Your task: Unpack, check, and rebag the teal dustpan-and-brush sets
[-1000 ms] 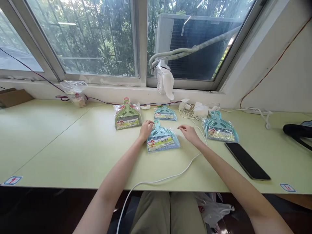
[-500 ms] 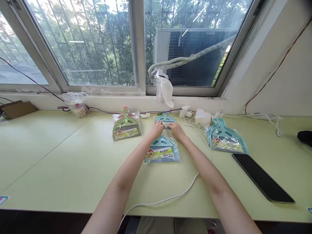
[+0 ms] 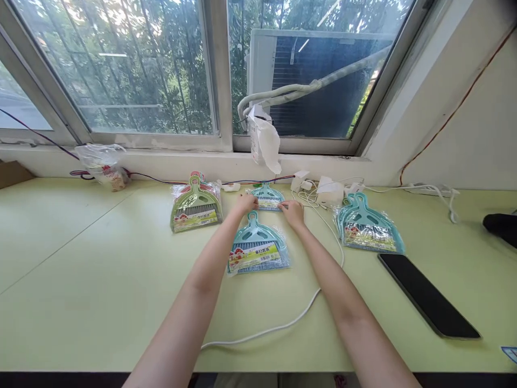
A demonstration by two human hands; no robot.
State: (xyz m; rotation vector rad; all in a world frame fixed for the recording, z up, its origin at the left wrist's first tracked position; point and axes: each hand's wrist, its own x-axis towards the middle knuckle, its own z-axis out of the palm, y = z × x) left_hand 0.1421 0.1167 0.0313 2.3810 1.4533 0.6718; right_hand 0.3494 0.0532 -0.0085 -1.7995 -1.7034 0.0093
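Observation:
A blue dustpan-and-brush set (image 3: 266, 198) in clear wrapping lies at the back of the table. My left hand (image 3: 246, 203) pinches its left corner, and my right hand (image 3: 293, 211) has its fingers closed at the right corner. Directly in front lies a second wrapped blue dustpan-and-brush set (image 3: 258, 249), handle pointing to the window, touched by neither hand. Off to the left sits a stack of wrapped sets with a green one (image 3: 196, 207) on top and a red edge behind it. Several wrapped blue sets (image 3: 368, 226) are piled on the right.
White cables and chargers (image 3: 313, 194) clutter the table's back edge. A white cord (image 3: 278, 326) runs under my right arm. A black tablet-like slab (image 3: 428, 293) lies at right. A plastic bag (image 3: 105, 168) stands back left, and a torn white packet (image 3: 263, 139) sits by the window.
My hands have drawn apart slightly, from over the front of the far blue set to its two corners. The whole view has shifted a little to the right.

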